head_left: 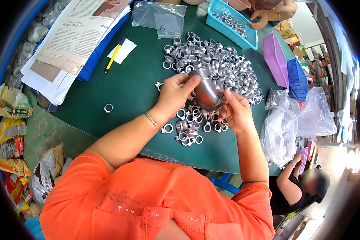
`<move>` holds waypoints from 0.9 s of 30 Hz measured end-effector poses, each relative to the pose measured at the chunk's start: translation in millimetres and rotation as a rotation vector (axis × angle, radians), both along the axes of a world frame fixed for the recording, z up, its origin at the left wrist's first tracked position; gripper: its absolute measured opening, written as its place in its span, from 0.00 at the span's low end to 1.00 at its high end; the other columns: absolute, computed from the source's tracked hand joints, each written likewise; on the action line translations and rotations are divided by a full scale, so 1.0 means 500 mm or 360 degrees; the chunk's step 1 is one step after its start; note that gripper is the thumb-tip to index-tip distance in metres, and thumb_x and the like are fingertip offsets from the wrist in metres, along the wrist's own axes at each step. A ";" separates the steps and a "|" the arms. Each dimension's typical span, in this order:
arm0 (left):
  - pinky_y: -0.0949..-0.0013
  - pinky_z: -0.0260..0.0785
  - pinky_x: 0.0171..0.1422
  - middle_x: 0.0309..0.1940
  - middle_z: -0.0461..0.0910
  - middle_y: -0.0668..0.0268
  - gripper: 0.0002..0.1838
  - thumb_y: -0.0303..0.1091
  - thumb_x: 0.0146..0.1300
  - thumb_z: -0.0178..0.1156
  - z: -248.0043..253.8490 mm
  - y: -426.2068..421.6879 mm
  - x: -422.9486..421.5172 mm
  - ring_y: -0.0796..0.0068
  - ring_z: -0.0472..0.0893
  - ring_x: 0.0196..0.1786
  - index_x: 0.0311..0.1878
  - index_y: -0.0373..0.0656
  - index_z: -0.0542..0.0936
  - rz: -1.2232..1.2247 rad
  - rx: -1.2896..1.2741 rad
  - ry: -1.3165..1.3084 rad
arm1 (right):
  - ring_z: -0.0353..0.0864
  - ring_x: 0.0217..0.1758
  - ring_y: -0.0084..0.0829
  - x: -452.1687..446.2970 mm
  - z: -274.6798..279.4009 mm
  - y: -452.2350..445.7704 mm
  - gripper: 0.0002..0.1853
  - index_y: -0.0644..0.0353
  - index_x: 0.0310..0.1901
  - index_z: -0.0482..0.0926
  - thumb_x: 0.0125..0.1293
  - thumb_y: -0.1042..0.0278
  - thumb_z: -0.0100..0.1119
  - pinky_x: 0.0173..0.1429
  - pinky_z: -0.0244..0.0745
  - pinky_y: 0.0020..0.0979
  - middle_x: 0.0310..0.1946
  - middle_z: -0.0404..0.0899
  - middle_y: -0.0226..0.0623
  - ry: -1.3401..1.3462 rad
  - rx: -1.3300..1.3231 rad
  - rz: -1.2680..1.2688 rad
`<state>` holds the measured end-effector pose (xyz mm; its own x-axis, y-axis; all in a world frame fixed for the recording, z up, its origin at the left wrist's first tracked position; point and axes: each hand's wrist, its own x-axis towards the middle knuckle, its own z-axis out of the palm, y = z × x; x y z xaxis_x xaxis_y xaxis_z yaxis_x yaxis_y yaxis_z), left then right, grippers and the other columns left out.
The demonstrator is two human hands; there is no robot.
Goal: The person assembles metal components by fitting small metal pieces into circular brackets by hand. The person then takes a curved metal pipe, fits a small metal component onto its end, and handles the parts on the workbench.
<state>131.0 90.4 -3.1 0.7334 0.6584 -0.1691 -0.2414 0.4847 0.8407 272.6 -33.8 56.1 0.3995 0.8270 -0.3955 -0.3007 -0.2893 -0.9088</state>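
Observation:
Between my hands, above the green table, is a dark grey metal elbow-shaped pipe piece (207,91) with a flange at its lower right end. My left hand (176,94) grips its upper left side, thumb on top. The fingers of my right hand (235,110) pinch the flange at the lower right. Behind the piece spreads a large pile of small grey metal rings (236,72). A smaller group of rings (184,136) lies in front of it, below my hands. One single ring (108,108) sits apart on the left.
Newspapers (68,36) lie on a blue tray at the left, near a yellow marker (115,56). At the back, a person's hand (261,20) touches a turquoise basket (212,24) of parts. Purple (275,60) and blue bins and plastic bags (280,132) are right. Another person (292,186) is lower right.

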 end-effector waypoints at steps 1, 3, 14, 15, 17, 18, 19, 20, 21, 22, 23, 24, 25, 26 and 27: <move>0.82 0.55 0.20 0.20 0.70 0.74 0.21 0.50 0.59 0.62 -0.003 0.001 0.003 0.89 0.64 0.19 0.36 0.37 0.78 0.0092 0.0065 0.0044 | 0.69 0.17 0.19 -0.002 0.003 0.003 0.22 0.71 0.48 0.75 0.67 0.56 0.52 0.20 0.72 0.25 0.18 0.71 0.29 0.0048 0.0039 -0.0077; 0.84 0.56 0.22 0.19 0.70 0.75 0.16 0.45 0.65 0.56 -0.032 0.007 0.012 0.90 0.65 0.20 0.36 0.40 0.78 0.0234 0.0227 0.0059 | 0.68 0.17 0.19 0.019 0.001 0.008 0.18 0.67 0.45 0.75 0.67 0.57 0.52 0.20 0.71 0.25 0.17 0.69 0.26 0.0091 0.0140 -0.0274; 0.69 0.72 0.37 0.29 0.82 0.59 0.09 0.34 0.55 0.62 -0.049 -0.018 0.013 0.66 0.83 0.34 0.35 0.38 0.79 0.0113 0.1265 0.0528 | 0.75 0.26 0.26 0.286 0.026 0.137 0.12 0.60 0.41 0.67 0.66 0.59 0.51 0.35 0.80 0.32 0.27 0.72 0.35 0.0357 0.0563 -0.1251; 0.69 0.72 0.37 0.29 0.82 0.59 0.09 0.34 0.55 0.62 -0.041 -0.019 0.006 0.67 0.83 0.33 0.35 0.38 0.79 0.0092 0.1246 0.0594 | 0.74 0.28 0.28 0.292 0.030 0.159 0.13 0.61 0.43 0.67 0.66 0.60 0.50 0.37 0.79 0.34 0.30 0.71 0.38 0.0401 0.0560 -0.1314; 0.70 0.72 0.35 0.28 0.82 0.59 0.09 0.33 0.55 0.62 -0.040 -0.021 0.013 0.69 0.82 0.31 0.35 0.37 0.80 0.0121 0.1209 0.0555 | 0.72 0.34 0.30 0.313 0.039 0.181 0.15 0.63 0.47 0.67 0.67 0.61 0.48 0.43 0.79 0.37 0.37 0.68 0.41 0.0423 0.0657 -0.1310; 0.70 0.71 0.35 0.27 0.82 0.60 0.09 0.33 0.55 0.62 -0.038 -0.020 0.012 0.70 0.82 0.31 0.36 0.37 0.80 0.0122 0.1214 0.0536 | 0.71 0.33 0.30 0.304 0.052 0.190 0.16 0.63 0.49 0.66 0.68 0.58 0.47 0.44 0.79 0.37 0.37 0.68 0.40 0.0348 0.0667 -0.1311; 0.70 0.71 0.35 0.27 0.82 0.61 0.10 0.33 0.55 0.62 -0.036 -0.020 0.011 0.71 0.82 0.31 0.36 0.37 0.80 0.0105 0.1189 0.0548 | 0.73 0.34 0.32 0.319 0.055 0.197 0.18 0.63 0.50 0.65 0.69 0.56 0.46 0.45 0.79 0.39 0.38 0.69 0.42 0.0288 0.0776 -0.1287; 0.70 0.71 0.35 0.27 0.82 0.61 0.10 0.33 0.55 0.62 -0.035 -0.020 0.011 0.71 0.82 0.30 0.36 0.37 0.80 0.0087 0.1162 0.0562 | 0.75 0.36 0.35 0.335 0.058 0.206 0.19 0.64 0.51 0.65 0.70 0.55 0.44 0.45 0.79 0.40 0.39 0.70 0.45 0.0228 0.0883 -0.1262; 0.71 0.71 0.35 0.27 0.82 0.61 0.10 0.33 0.55 0.62 -0.043 -0.019 0.014 0.72 0.81 0.30 0.36 0.37 0.80 0.0092 0.1195 0.0573 | 0.76 0.39 0.38 0.353 0.070 0.214 0.20 0.64 0.52 0.64 0.70 0.54 0.44 0.46 0.79 0.41 0.41 0.71 0.48 0.0225 0.0922 -0.1257; 0.72 0.70 0.35 0.27 0.81 0.62 0.09 0.33 0.55 0.62 -0.044 -0.019 0.013 0.74 0.80 0.29 0.36 0.37 0.80 0.0090 0.1181 0.0561 | 0.78 0.42 0.41 0.351 0.088 0.216 0.22 0.65 0.52 0.63 0.70 0.53 0.43 0.47 0.79 0.41 0.43 0.71 0.51 0.0224 0.0957 -0.1260; 0.73 0.70 0.35 0.27 0.81 0.63 0.09 0.32 0.55 0.62 -0.043 -0.019 0.012 0.76 0.79 0.29 0.35 0.37 0.80 0.0082 0.1185 0.0566 | 0.77 0.48 0.45 0.346 0.101 0.215 0.23 0.67 0.54 0.62 0.70 0.53 0.44 0.47 0.79 0.42 0.45 0.71 0.56 0.0144 0.0880 -0.1286; 0.73 0.69 0.34 0.27 0.81 0.64 0.08 0.31 0.55 0.62 -0.042 -0.018 0.011 0.77 0.79 0.29 0.35 0.37 0.79 0.0075 0.1190 0.0569 | 0.77 0.46 0.43 0.342 0.104 0.217 0.23 0.66 0.55 0.62 0.69 0.55 0.46 0.45 0.79 0.40 0.46 0.71 0.53 0.0099 0.0755 -0.1242; 0.74 0.69 0.34 0.26 0.81 0.66 0.08 0.31 0.56 0.62 -0.048 -0.018 0.013 0.80 0.78 0.29 0.35 0.36 0.79 0.0085 0.1149 0.0506 | 0.78 0.45 0.41 0.325 0.095 0.216 0.22 0.66 0.53 0.64 0.68 0.55 0.48 0.42 0.79 0.37 0.44 0.73 0.50 -0.0121 0.0645 -0.1111; 0.76 0.67 0.32 0.24 0.79 0.69 0.07 0.31 0.59 0.60 -0.054 -0.018 0.015 0.83 0.76 0.28 0.36 0.37 0.79 0.0112 0.1161 0.0437 | 0.78 0.44 0.38 0.304 0.082 0.217 0.21 0.66 0.52 0.66 0.67 0.56 0.50 0.39 0.78 0.35 0.43 0.74 0.46 -0.0336 0.0529 -0.0976; 0.78 0.65 0.30 0.23 0.77 0.70 0.07 0.32 0.61 0.58 -0.055 -0.018 0.015 0.84 0.74 0.27 0.37 0.38 0.79 0.0115 0.1025 0.0342 | 0.78 0.42 0.35 0.252 0.085 0.205 0.18 0.65 0.49 0.69 0.66 0.59 0.51 0.37 0.77 0.32 0.42 0.75 0.43 -0.0430 0.0495 -0.0759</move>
